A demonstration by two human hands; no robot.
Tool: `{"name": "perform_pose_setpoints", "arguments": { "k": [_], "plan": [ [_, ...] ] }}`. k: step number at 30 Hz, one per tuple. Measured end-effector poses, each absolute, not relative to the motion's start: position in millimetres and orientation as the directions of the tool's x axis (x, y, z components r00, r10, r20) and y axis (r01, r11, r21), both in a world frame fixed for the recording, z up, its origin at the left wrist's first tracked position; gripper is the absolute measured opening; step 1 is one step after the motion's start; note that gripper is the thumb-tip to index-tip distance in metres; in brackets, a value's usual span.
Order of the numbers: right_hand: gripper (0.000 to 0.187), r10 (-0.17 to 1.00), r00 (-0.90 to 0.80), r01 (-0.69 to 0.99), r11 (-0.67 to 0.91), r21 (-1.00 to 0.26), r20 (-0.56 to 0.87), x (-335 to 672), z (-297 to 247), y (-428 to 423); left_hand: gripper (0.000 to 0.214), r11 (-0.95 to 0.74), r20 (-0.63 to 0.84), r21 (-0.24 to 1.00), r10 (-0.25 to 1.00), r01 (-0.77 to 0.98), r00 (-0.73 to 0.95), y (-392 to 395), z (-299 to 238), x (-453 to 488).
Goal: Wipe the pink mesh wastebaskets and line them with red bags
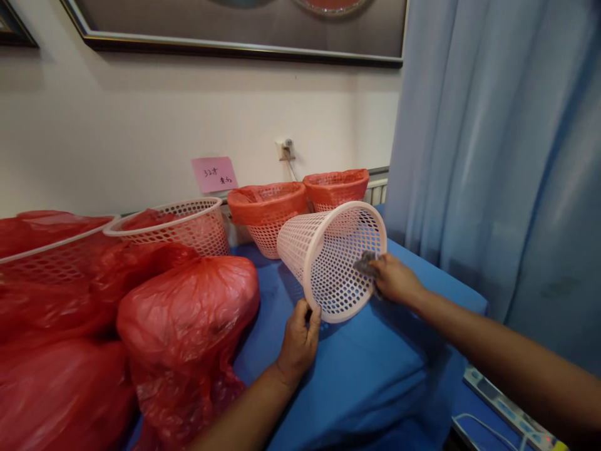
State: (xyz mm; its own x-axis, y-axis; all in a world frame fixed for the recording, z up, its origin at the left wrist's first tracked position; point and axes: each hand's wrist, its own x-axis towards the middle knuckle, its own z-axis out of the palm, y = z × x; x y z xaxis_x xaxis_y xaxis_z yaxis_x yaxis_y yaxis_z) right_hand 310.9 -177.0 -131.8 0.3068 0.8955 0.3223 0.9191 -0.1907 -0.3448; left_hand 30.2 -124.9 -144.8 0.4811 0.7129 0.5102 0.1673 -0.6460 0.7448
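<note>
A pale pink perforated wastebasket (300, 241) lies tipped on its side, its round mouth turned toward me and to the right. My left hand (301, 335) pinches the lower left of its rim, thumb and fingers closed on the edge. At the rim's right side, my right hand (397, 279) is closed around a crumpled dark grey cloth (367, 264). Part of the cloth reaches inside the mouth, and a bit of it hangs below the fingers. Whether the cloth touches the inner wall, I cannot tell.
Two wastebaskets with red liners, one nearer (267, 203) and one farther (335, 181), stand behind. Filled red plastic bags (188, 319) and a larger white-rimmed basket (201, 228) crowd the left. Blue cloth (357, 376) covers the table; a blue curtain (479, 156) hangs right.
</note>
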Motion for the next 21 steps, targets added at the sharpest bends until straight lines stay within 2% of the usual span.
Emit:
{"name": "perform_pose_setpoints", "arguments": {
  "k": [1, 3, 5, 7, 10, 14, 18, 20, 21],
  "plan": [
    [0.043, 0.863, 0.350, 0.902, -0.205, -0.381, 0.364, 319, -118, -171, 0.021, -0.647, 0.509, 0.742, 0.712, 0.172, 0.484, -125, -144, 30],
    [0.041, 0.742, 0.475, 0.814, -0.167, -0.557, 0.473, 334, -82, -155, 0.021, -0.649, 0.504, 0.739, 0.710, 0.180, 0.493, -124, -144, 31],
    [0.036, 0.609, 0.575, 0.714, -0.048, -0.699, 0.546, 336, -47, -140, 0.020, -0.649, 0.498, 0.738, 0.707, 0.182, 0.501, -122, -144, 32],
    [0.037, 0.553, 0.600, 0.632, 0.115, -0.766, 0.578, 319, -24, -131, 0.021, -0.648, 0.499, 0.741, 0.706, 0.175, 0.502, -120, -144, 34],
    [0.040, 0.622, 0.477, 0.568, 0.321, -0.758, 0.621, 262, -30, -134, 0.021, -0.640, 0.499, 0.752, 0.708, 0.156, 0.499, -118, -144, 34],
    [0.044, 0.790, 0.206, 0.595, 0.368, -0.715, 0.578, 190, -97, -165, 0.021, -0.618, 0.494, 0.779, 0.709, 0.106, 0.503, -119, -145, 29],
    [0.050, 0.907, 0.065, 0.738, 0.237, -0.631, 0.416, 191, -153, -195, 0.021, -0.604, 0.476, 0.781, 0.739, 0.158, 0.476, -123, -145, 25],
    [0.051, 0.929, 0.043, 0.798, 0.189, -0.573, 0.366, 209, -155, -202, 0.020, -0.611, 0.482, 0.770, 0.747, 0.186, 0.459, -124, -144, 25],
    [0.051, 0.918, 0.054, 0.818, 0.185, -0.545, 0.393, 218, -149, -205, 0.019, -0.613, 0.487, 0.767, 0.749, 0.191, 0.449, -123, -145, 25]
  ]
}}
